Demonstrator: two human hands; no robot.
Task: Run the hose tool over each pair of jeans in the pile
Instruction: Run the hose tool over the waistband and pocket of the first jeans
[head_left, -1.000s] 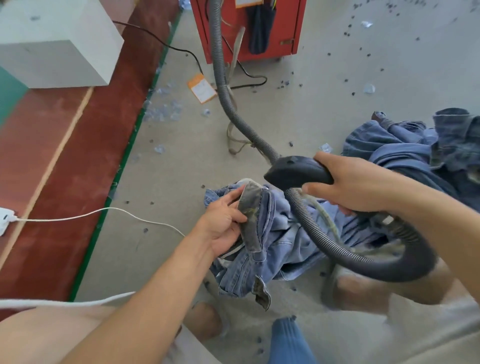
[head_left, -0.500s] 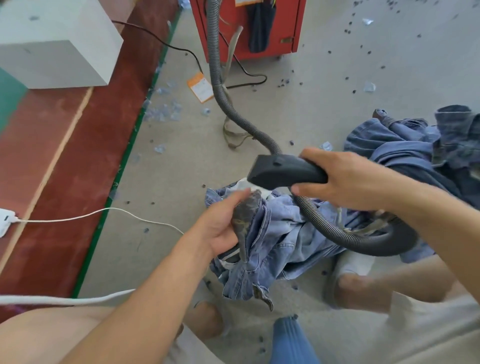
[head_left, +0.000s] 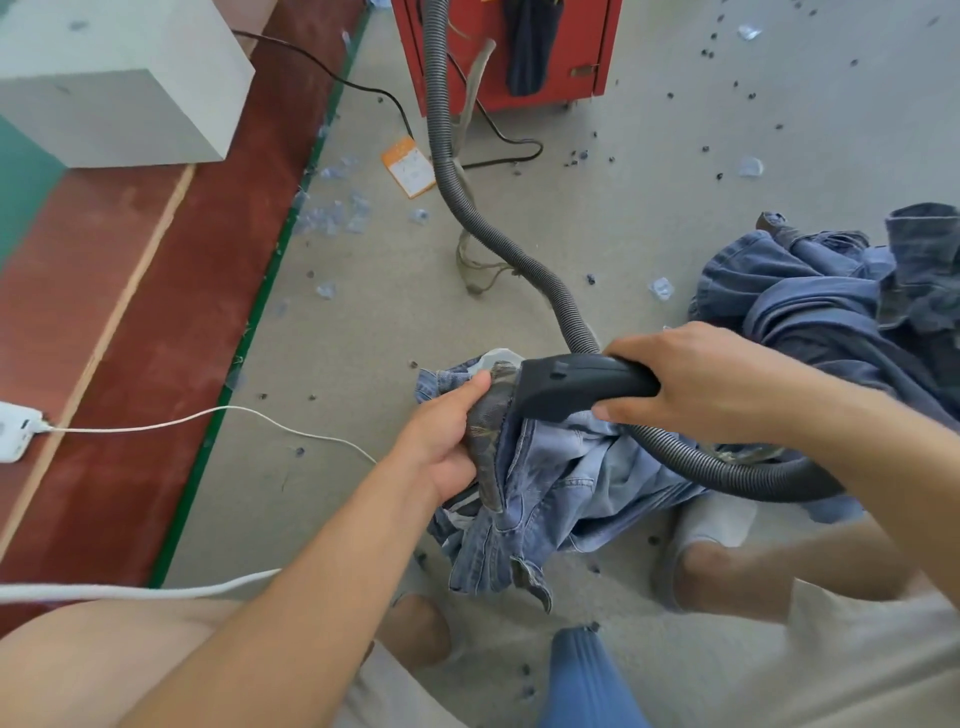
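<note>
Gripping the nozzle (head_left: 582, 387) in my right hand (head_left: 711, 384), I press it against jeans (head_left: 561, 483) at centre frame, their fabric bunched in my left hand (head_left: 447, 441); the pile (head_left: 831, 306) lies right.

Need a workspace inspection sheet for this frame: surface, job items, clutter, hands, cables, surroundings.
Surface: grey floor, with a red strip and green edge line along its left.
Job's things: black nozzle of the ribbed grey hose set against a dark patch of the held jeans; more jeans piled at right.
Clutter: small dark bits and clear plastic scraps scattered on the floor; an orange tag.
Hands: left hand grips the jeans' fabric; right hand grips the nozzle handle.
Cables: white cable from a white plug block; black cable near the cabinet.
Surroundings: red cabinet; white block.
</note>
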